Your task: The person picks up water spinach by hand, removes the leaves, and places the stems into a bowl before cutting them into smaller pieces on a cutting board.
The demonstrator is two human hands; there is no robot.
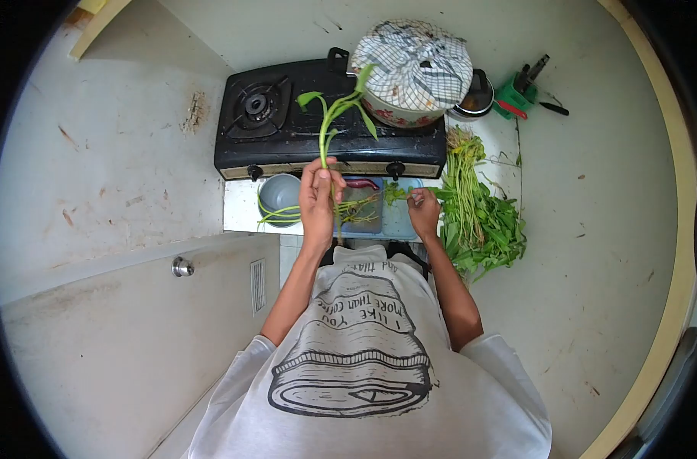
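Note:
My left hand [320,195] is closed around a long green leafy stalk [331,115] that rises over the black gas stove [329,122]. My right hand [423,210] pinches a small green piece at the edge of a light blue tray [398,222]. Between my hands lie trimmed stems [356,210] on a grey tray. A big bunch of the same leafy greens [478,210] lies on the white counter just right of my right hand.
A metal bowl [278,195] holding cut stems sits left of my left hand. A pot covered with a checked cloth [413,65] stands on the stove's right burner. A dark pot [474,96] and a green knife holder [516,96] sit further right.

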